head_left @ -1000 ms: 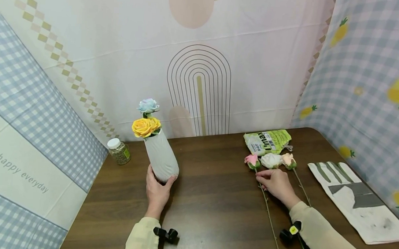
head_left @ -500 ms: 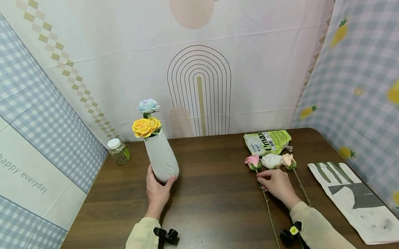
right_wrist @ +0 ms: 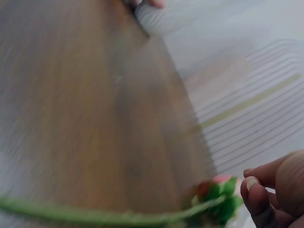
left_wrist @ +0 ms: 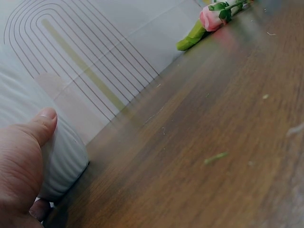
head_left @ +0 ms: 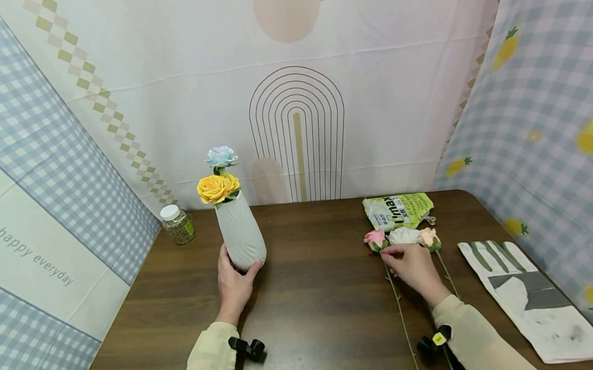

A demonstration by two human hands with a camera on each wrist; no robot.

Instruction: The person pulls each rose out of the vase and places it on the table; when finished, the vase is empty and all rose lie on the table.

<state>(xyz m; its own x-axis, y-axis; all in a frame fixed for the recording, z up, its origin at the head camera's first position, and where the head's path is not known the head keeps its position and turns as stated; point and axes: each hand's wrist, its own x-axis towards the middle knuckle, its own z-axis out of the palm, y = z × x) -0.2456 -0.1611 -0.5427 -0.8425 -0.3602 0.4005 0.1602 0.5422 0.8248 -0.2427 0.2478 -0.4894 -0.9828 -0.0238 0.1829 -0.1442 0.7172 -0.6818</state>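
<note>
Left grip [head_left: 235,287] clasps a white vase [head_left: 241,233] on a brown desk [head_left: 316,311] backed by patterned cloth [head_left: 387,112].
Right grip [head_left: 413,269], fingertips close together, is beside a pink rose [head_left: 374,239] lying there; any hold is unclear.

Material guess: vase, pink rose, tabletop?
Vase: likely ceramic, maybe plastic; matte white, shallow ridges, soft shading. Pink rose: probably artificial, fabric or foam; matte, thick-looking petals. Tabletop: wood or woodgrain laminate, satin; brown grain streaks, soft glare.

Soft light, faint tabletop [head_left: 306,321] glare, blurry right wrist view
</note>
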